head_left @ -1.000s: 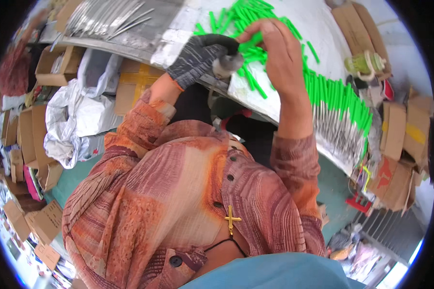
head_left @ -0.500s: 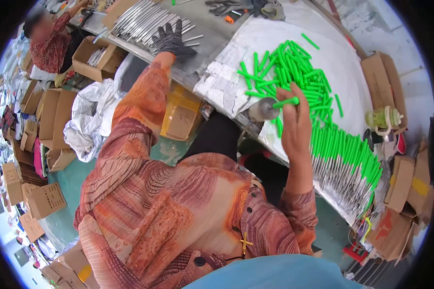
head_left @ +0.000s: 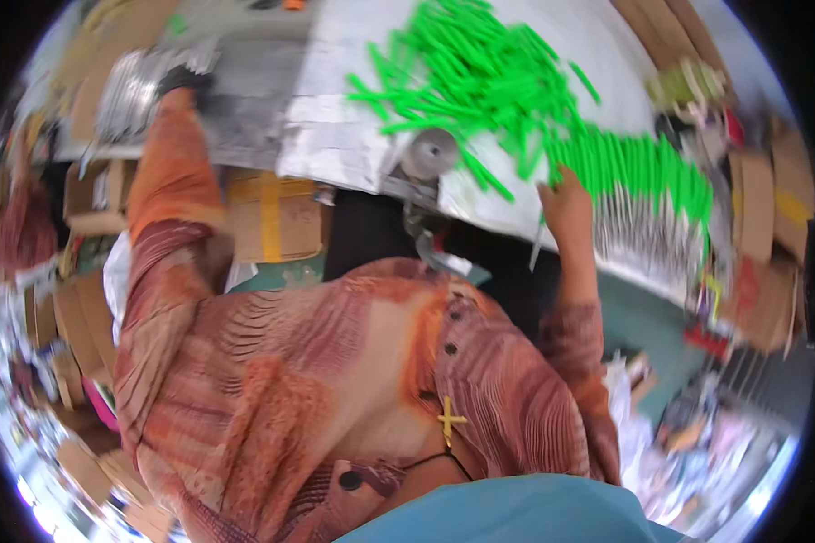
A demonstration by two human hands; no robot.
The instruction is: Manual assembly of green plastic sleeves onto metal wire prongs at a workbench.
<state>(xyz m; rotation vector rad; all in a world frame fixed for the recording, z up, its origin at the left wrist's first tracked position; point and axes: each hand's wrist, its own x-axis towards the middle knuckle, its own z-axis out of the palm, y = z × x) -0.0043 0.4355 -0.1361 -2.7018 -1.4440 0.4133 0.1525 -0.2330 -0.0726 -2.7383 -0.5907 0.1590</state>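
My left hand [head_left: 184, 80], in a dark glove, lies at the near end of a row of bare metal rods [head_left: 134, 95] at the far left of the table. Motion smears its fingers. My bare right hand [head_left: 568, 206] is closed on a metal rod with a green sleeve [head_left: 536, 246], its silver end pointing down toward me. Just right of it stands a row of green-sleeved rods [head_left: 638, 167], silver ends toward me. Beyond is a heap of loose green sleeves [head_left: 484, 72]. A round grey metal cylinder [head_left: 430, 154] is mounted at the table's near edge.
White sheeting [head_left: 321, 118] covers the middle of the table. A taped cardboard box [head_left: 276, 217] sits under the table. Cardboard boxes [head_left: 753, 208] stand at the right, near a greenish jug [head_left: 688, 86]. Another person [head_left: 23, 217] is at the far left.
The view has turned, so the table sits differently. My right hand has moved from the grey cylinder right to the row of sleeved rods, still gripping a rod. My left hand stays by the bare rods.
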